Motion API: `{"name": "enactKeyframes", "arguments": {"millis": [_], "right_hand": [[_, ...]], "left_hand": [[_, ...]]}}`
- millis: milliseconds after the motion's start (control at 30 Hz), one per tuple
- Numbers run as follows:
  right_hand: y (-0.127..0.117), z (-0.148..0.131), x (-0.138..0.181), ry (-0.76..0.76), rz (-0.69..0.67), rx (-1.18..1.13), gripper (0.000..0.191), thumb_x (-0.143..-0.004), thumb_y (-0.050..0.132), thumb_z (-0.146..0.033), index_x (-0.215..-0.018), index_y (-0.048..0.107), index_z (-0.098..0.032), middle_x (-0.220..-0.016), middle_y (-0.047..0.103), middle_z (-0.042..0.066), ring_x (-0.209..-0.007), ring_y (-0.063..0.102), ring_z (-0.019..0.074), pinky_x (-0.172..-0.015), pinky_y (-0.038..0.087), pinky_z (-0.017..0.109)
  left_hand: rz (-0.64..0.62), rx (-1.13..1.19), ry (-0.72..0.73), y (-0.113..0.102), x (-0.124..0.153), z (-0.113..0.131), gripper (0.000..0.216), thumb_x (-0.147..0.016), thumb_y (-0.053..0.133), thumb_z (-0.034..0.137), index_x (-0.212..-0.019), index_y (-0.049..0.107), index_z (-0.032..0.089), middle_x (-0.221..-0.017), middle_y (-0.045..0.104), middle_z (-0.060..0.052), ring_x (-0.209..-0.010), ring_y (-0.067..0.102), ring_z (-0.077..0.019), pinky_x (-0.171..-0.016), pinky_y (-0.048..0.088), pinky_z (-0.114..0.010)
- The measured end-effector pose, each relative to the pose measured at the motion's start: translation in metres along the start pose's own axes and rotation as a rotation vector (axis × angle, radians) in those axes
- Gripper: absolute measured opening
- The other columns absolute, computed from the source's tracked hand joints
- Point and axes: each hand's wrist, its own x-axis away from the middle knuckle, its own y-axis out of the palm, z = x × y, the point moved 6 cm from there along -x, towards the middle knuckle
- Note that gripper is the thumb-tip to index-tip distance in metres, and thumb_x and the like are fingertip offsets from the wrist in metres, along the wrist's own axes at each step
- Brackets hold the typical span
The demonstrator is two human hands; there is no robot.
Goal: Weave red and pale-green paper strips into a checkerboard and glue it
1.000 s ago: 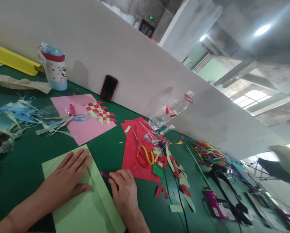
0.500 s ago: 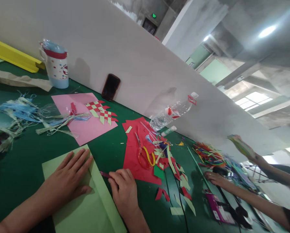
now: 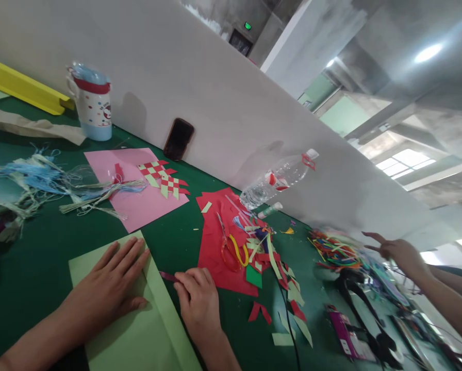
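Note:
My left hand [image 3: 113, 281] lies flat on a sheet of pale green paper [image 3: 138, 340], fingers stretched toward its far corner. A folded or layered strip runs along the right side of that sheet. My right hand [image 3: 200, 301] is closed beside the sheet's right edge, holding a thin purple stick-like thing [image 3: 167, 276] whose tip points at the paper; most of it is hidden by the fingers, so its kind is unclear. Beyond that hand, scissors [image 3: 235, 252] with yellow and orange handles rest on red paper [image 3: 215, 257].
Pink paper [image 3: 153, 211] carries woven red-and-green paper pieces [image 3: 171, 184]. Tassels [image 3: 41, 178] lie at left, near a cup [image 3: 95, 111]. A phone [image 3: 179, 139] and a plastic bottle [image 3: 279, 180] lean on the partition. Paper scraps [image 3: 283, 337] and another person's hand [image 3: 401, 255] are at right.
My hands and the green paper stay nearly in place. At right, the other person's hands have moved, and the long green stick and the colourful item they held are no longer visible.

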Motion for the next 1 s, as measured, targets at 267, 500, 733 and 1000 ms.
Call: {"name": "enactKeyframes", "arguments": {"millis": [267, 500, 733, 1000], "right_hand": [[0.001, -0.001, -0.002, -0.016, 0.000, -0.003, 0.017, -0.098, 0.062, -0.016, -0.108, 0.074, -0.024, -0.096, 0.071, 0.005, -0.085, 0.064, 0.0207, -0.076, 0.050, 0.033], [0.000, 0.002, -0.003, -0.003, -0.002, -0.019, 0.017, -0.099, 0.061, -0.017, -0.108, 0.074, -0.024, -0.097, 0.071, 0.005, -0.086, 0.063, 0.0207, -0.077, 0.051, 0.033], [-0.004, 0.004, 0.003, -0.017, -0.016, 0.003, 0.016, -0.099, 0.062, -0.019, -0.107, 0.074, -0.024, -0.095, 0.071, 0.005, -0.085, 0.064, 0.0210, -0.075, 0.050, 0.033], [-0.038, 0.033, 0.028, 0.072, 0.027, -0.072, 0.022, -0.102, 0.053, -0.019, -0.111, 0.073, -0.023, -0.097, 0.074, 0.006, -0.088, 0.070, 0.0208, -0.079, 0.056, 0.031]], "left_hand": [[0.014, -0.006, -0.005, 0.000, 0.000, 0.001, 0.086, -0.092, 0.035, 0.080, -0.139, 0.065, 0.014, -0.150, 0.061, -0.019, -0.143, 0.051, -0.0342, -0.128, 0.015, -0.045], [-0.011, -0.024, -0.002, 0.005, 0.004, -0.002, 0.086, -0.089, 0.044, 0.081, -0.145, 0.060, 0.018, -0.153, 0.059, -0.018, -0.145, 0.049, -0.0366, -0.125, 0.023, -0.050], [-0.024, 0.001, -0.018, 0.005, 0.004, 0.001, 0.080, -0.090, 0.046, 0.078, -0.144, 0.061, 0.022, -0.154, 0.057, -0.016, -0.146, 0.047, -0.0357, -0.126, 0.020, -0.049], [-0.106, -0.159, 0.072, 0.013, 0.006, -0.001, 0.054, -0.098, 0.056, 0.051, -0.149, 0.056, 0.034, -0.152, 0.058, -0.020, -0.142, 0.052, -0.0417, -0.113, 0.038, -0.060]]}}
